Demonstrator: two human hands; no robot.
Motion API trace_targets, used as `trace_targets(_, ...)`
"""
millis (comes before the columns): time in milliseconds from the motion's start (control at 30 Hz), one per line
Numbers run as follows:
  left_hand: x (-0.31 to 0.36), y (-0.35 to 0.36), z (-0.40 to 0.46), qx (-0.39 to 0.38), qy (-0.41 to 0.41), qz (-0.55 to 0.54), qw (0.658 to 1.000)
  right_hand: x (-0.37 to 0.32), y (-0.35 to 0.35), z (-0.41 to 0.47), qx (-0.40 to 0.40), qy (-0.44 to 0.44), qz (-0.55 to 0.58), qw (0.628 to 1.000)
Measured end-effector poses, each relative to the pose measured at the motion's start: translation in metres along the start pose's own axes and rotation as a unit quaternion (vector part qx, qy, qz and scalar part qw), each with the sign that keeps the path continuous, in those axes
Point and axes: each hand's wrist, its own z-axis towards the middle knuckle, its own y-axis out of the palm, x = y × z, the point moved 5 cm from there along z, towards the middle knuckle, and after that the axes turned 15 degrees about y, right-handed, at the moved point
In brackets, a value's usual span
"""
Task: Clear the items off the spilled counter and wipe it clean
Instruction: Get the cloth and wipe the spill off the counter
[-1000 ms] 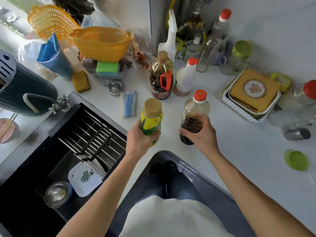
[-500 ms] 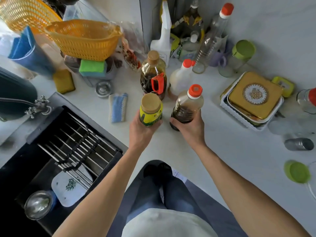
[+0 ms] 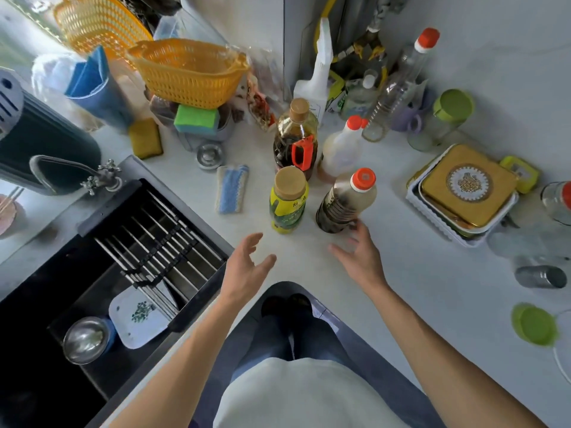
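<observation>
1. Two bottles stand near the centre of the frame on the white counter [image 3: 417,273]: a yellow-labelled bottle [image 3: 287,200] with a tan cap, and to its right a dark-sauce bottle [image 3: 344,202] with an orange cap. They stand close together, not touching.
2. Left hand [image 3: 247,267]: lower centre, fingers spread and relaxed, grip apart, holding nothing, clear of the yellow-labelled bottle.
3. Right hand [image 3: 361,257]: grip apart, fingers loosely fanned. One fingertip lies at the base of the dark-sauce bottle; whether it touches cannot be told.
4. Judged step: clearing. Both bottles sit grouped with the handled oil bottle [image 3: 295,139] and the white bottle [image 3: 340,149] behind them, toward the back corner.
5. Items remaining at right of frame: a gold tin in a white tray [image 3: 438,217], a toppled metal cup [image 3: 539,276], a green lid [image 3: 534,324].
6. Judged next move: reach right for those loose items. Wiping is not begun; a blue cloth [image 3: 230,189] lies left of the bottles.
</observation>
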Motion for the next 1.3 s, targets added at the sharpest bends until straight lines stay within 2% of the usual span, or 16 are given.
trace_targets(300, -0.068, -0.015, -0.115, -0.125, -0.088, 0.068, 0.986, 0.092, 0.0, -0.088, -0.079, 0.07, -0.153, 0.983)
trace_targets(533, -0.109, -0.01, -0.168, -0.151, -0.129, 0.066, 0.978, 0.14, 0.007, -0.121, -0.14, 0.111, -0.258, 0.95)
trace_targets(700, -0.122, -0.009, -0.212, -0.057, -0.186, 0.026, 0.981, 0.142, 0.01, -0.117, -0.172, 0.101, -0.336, 0.921)
trace_targets(833, -0.133, 0.006, -0.269, 0.018, -0.251, -0.003, 0.968, 0.125, 0.025, -0.103, -0.213, 0.061, -0.402, 0.888)
trace_targets(1067, -0.151, 0.062, -0.398, 0.136, -0.393, -0.047, 0.908, 0.084, 0.081, -0.103, -0.273, -0.06, -0.507, 0.816)
trace_targets(1300, -0.145, 0.127, -0.511, 0.219, -0.477, -0.15, 0.838, 0.055, 0.172, -0.149, -0.337, -0.164, -0.543, 0.752)
